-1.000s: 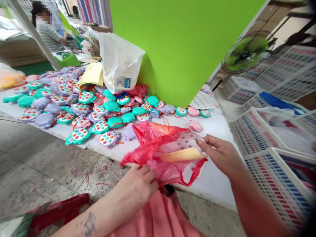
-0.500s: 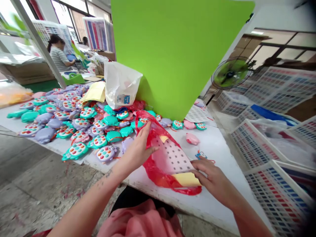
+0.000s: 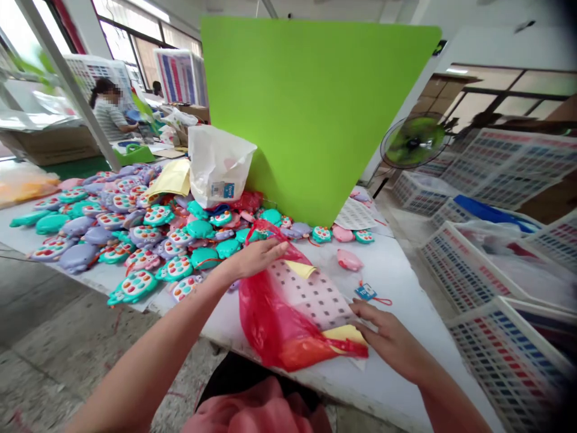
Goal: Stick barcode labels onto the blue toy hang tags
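Note:
A red plastic bag (image 3: 265, 313) lies at the table's front edge, with a white sheet of small dark squares (image 3: 311, 291) partly in it. Yellow paper (image 3: 345, 334) shows at the sheet's lower right end, and another yellow piece (image 3: 300, 268) near its top. My left hand (image 3: 259, 257) rests over the bag's upper left edge, fingers stretched out. With thumb and fingers, my right hand (image 3: 387, 337) pinches the right end of the sheet. Just beyond that hand are a blue tag (image 3: 365, 291) with a red cord and a pink toy (image 3: 349, 260).
A heap of turquoise, purple and pink toys (image 3: 130, 222) covers the table's left. Behind stand a white bag (image 3: 220, 162) and a green panel (image 3: 306, 120). Plastic crates (image 3: 500, 349) and a fan (image 3: 412, 141) are on the right. A person (image 3: 110, 111) sits far left.
My left hand has turned flatter and moved slightly down on the bag. The red bag has spread left and bunched over the sheet's lower part. My right hand stays at the sheet's end.

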A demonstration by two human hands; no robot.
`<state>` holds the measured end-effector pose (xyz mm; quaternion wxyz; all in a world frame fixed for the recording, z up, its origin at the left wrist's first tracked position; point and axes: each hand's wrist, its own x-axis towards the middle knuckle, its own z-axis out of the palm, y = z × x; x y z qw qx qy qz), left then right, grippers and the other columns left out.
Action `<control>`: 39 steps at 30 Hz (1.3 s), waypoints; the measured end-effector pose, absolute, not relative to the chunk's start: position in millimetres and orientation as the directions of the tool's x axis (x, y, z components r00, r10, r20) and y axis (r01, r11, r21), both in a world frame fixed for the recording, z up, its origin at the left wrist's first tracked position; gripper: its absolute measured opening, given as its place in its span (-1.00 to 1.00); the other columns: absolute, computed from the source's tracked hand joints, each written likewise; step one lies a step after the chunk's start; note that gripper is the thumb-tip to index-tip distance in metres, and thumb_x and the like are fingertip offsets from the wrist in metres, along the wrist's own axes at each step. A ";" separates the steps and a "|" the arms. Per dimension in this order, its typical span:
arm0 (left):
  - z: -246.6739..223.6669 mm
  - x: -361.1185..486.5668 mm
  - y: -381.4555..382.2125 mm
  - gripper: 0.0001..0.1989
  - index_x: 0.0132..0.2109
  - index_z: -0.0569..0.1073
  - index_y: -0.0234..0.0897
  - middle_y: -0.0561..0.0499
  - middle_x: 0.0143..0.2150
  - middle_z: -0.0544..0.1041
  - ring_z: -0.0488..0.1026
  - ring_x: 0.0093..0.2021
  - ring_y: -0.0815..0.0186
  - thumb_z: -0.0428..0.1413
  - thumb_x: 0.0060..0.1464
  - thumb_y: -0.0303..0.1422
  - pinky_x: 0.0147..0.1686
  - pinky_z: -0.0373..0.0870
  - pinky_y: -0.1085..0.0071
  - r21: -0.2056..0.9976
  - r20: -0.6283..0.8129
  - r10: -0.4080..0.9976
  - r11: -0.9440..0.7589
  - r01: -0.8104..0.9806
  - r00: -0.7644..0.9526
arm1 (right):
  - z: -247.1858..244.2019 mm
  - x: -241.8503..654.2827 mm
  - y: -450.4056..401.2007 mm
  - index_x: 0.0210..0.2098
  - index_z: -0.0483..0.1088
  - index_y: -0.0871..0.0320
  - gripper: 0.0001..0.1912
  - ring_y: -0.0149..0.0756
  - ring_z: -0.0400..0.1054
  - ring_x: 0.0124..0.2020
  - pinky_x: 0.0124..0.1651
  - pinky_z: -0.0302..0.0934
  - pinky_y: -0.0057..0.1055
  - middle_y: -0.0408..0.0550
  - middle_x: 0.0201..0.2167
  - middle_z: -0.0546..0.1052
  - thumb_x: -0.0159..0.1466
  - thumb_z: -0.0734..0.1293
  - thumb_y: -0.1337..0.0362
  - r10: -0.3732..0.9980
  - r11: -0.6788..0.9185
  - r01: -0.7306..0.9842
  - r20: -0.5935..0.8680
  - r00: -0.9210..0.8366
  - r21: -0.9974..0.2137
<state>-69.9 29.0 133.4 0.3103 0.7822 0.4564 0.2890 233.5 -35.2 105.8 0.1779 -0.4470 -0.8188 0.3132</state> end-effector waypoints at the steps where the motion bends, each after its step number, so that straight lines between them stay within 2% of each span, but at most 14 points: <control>1: 127.7 -73.5 27.8 -0.52 -0.21 0.41 -0.30 -0.03 -0.21 0.47 0.40 -0.20 0.27 -0.21 0.21 -0.03 -0.18 0.31 0.39 0.755 0.138 0.888 -0.381 0.534 0.438 | 102.2 236.7 -33.4 -0.21 0.41 0.13 -0.72 -0.18 0.37 -0.16 -0.10 0.29 -0.25 0.01 -0.23 0.51 0.30 0.14 0.13 0.860 0.332 0.588 -0.020 -0.511 -0.738; 5: 101.5 -85.0 16.4 -0.52 -0.01 0.36 -0.30 -0.09 -0.07 0.47 0.42 -0.09 0.22 -0.17 0.19 -0.03 -0.10 0.33 0.32 0.781 0.042 0.895 -0.306 0.544 0.443 | 83.1 252.1 -28.3 -0.23 0.38 0.17 -0.70 -0.20 0.40 -0.26 -0.18 0.31 -0.25 -0.01 -0.29 0.52 0.23 0.23 0.06 0.903 0.037 0.382 -0.133 -0.408 -0.923; 9: 67.5 -89.7 -3.8 -0.42 0.16 0.19 -0.32 -0.19 0.00 0.45 0.43 -0.03 0.15 0.04 0.08 -0.08 -0.09 0.38 0.24 0.791 0.033 0.922 -0.260 0.553 0.386 | 65.2 266.5 -24.2 -0.27 0.35 0.17 -0.71 -0.21 0.43 -0.33 -0.26 0.31 -0.28 -0.01 -0.34 0.53 0.14 0.32 0.08 0.962 -0.123 0.149 -0.155 -0.226 -0.981; 13: 37.2 -81.1 -24.1 -0.41 0.16 0.23 -0.27 -0.23 0.11 0.36 0.33 0.09 0.08 0.17 -0.03 -0.34 0.01 0.31 0.11 0.542 0.153 0.914 -0.395 0.742 0.375 | 52.0 270.8 -17.3 -0.29 0.35 0.15 -0.68 -0.17 0.45 -0.32 -0.27 0.33 -0.25 -0.01 -0.37 0.55 0.00 0.42 0.18 0.988 -0.140 -0.018 -0.138 -0.073 -0.990; 16: 27.9 -65.5 -34.5 -0.54 0.12 0.30 -0.23 -0.20 0.14 0.33 0.23 0.14 0.07 0.03 0.04 -0.54 0.04 0.24 0.03 0.283 0.283 0.847 -0.523 0.804 0.451 | 40.9 268.1 -9.0 -0.30 0.35 0.12 -0.68 -0.21 0.45 -0.35 -0.30 0.36 -0.28 -0.09 -0.39 0.55 -0.06 0.45 0.31 0.986 -0.163 -0.190 -0.164 -0.014 -0.968; 19: 25.7 -46.2 -43.6 -0.56 0.12 0.30 -0.25 -0.18 0.12 0.33 0.20 0.13 0.12 -0.11 0.11 -0.58 0.05 0.21 0.07 0.219 0.360 0.757 -0.637 0.739 0.546 | 29.1 263.3 1.3 -0.34 0.35 0.07 -0.69 -0.31 0.45 -0.40 -0.34 0.38 -0.36 -0.21 -0.40 0.55 -0.08 0.46 0.36 0.976 -0.163 -0.397 -0.208 0.073 -0.903; 23: 14.8 -27.1 -54.9 -0.81 -0.23 0.48 -0.22 -0.08 -0.09 0.44 0.23 0.07 0.15 -0.03 0.14 -0.45 0.06 0.15 0.16 0.310 0.230 0.607 -0.787 0.534 0.761 | 16.6 259.0 14.7 -0.46 0.34 0.06 -0.65 -0.39 0.43 -0.49 -0.44 0.38 -0.46 -0.31 -0.52 0.53 -0.19 0.52 0.38 0.933 -0.106 -0.583 -0.283 0.220 -0.805; 25: 3.1 -24.3 -57.3 -0.84 -0.40 0.46 -0.24 -0.04 -0.22 0.47 0.27 0.00 0.16 0.02 0.11 -0.42 0.03 0.15 0.19 0.382 0.155 0.567 -0.790 0.480 0.809 | 12.2 258.6 19.1 -0.50 0.34 0.07 -0.67 -0.39 0.43 -0.50 -0.46 0.39 -0.47 -0.31 -0.53 0.53 -0.20 0.53 0.37 0.911 -0.091 -0.637 -0.323 0.258 -0.765; 29: -19.5 -27.8 -49.7 -0.79 -0.49 0.38 -0.28 0.01 -0.41 0.43 0.34 -0.26 0.29 -0.05 0.03 -0.56 -0.19 0.24 0.35 0.720 0.197 0.724 -0.565 0.403 0.661 | 7.7 258.4 20.1 -0.51 0.36 0.05 -0.68 -0.39 0.44 -0.48 -0.44 0.40 -0.46 -0.32 -0.53 0.54 -0.21 0.53 0.37 0.905 -0.076 -0.656 -0.328 0.270 -0.751; 32: -21.9 -29.9 -32.2 -0.88 -0.42 0.34 -0.27 0.07 -0.45 0.38 0.32 -0.40 0.37 -0.03 0.04 -0.50 -0.34 0.25 0.43 0.965 0.209 0.945 -0.240 0.101 0.251 | 8.4 254.4 14.6 -0.45 0.39 0.03 -0.66 -0.41 0.43 -0.46 -0.41 0.38 -0.48 -0.32 -0.48 0.55 -0.21 0.53 0.38 0.940 -0.077 -0.584 -0.254 0.227 -0.808; 33: -19.5 -29.5 -25.1 -0.95 -0.35 0.35 -0.27 0.07 -0.42 0.39 0.34 -0.39 0.36 0.00 0.06 -0.44 -0.34 0.27 0.43 0.986 0.161 0.980 -0.155 -0.059 0.119 | 9.0 251.9 12.3 -0.42 0.41 0.02 -0.66 -0.41 0.43 -0.44 -0.40 0.37 -0.49 -0.32 -0.45 0.55 -0.18 0.52 0.38 0.955 -0.083 -0.545 -0.222 0.195 -0.834; 35: -12.2 -26.9 -11.0 -0.79 -0.16 0.36 -0.25 0.02 -0.31 0.46 0.41 -0.32 0.32 0.05 0.09 -0.25 -0.28 0.31 0.39 0.928 0.009 0.999 0.004 -0.371 0.033 | 10.1 245.6 7.9 -0.33 0.42 0.02 -0.63 -0.39 0.44 -0.40 -0.36 0.36 -0.48 -0.27 -0.39 0.56 -0.13 0.50 0.38 0.980 -0.109 -0.454 -0.171 0.098 -0.884; 37: -5.4 -22.6 -0.4 -0.54 -0.02 0.36 -0.28 -0.10 -0.18 0.51 0.47 -0.23 0.22 0.04 0.07 -0.04 -0.24 0.35 0.32 0.812 -0.106 0.980 0.184 -0.553 0.171 | 10.6 238.8 4.9 -0.23 0.42 0.03 -0.60 -0.33 0.45 -0.36 -0.33 0.35 -0.43 -0.20 -0.34 0.57 -0.08 0.48 0.37 0.989 -0.138 -0.365 -0.146 -0.004 -0.921; 39: -2.2 -17.8 5.2 -0.45 -0.02 0.41 -0.35 -0.19 -0.11 0.52 0.48 -0.18 0.15 0.10 0.01 0.00 -0.17 0.35 0.27 0.763 -0.127 0.946 0.285 -0.580 0.298 | 10.9 233.4 3.5 -0.18 0.41 0.06 -0.61 -0.25 0.45 -0.32 -0.31 0.33 -0.37 -0.12 -0.31 0.58 -0.03 0.46 0.32 0.986 -0.163 -0.286 -0.148 -0.074 -0.944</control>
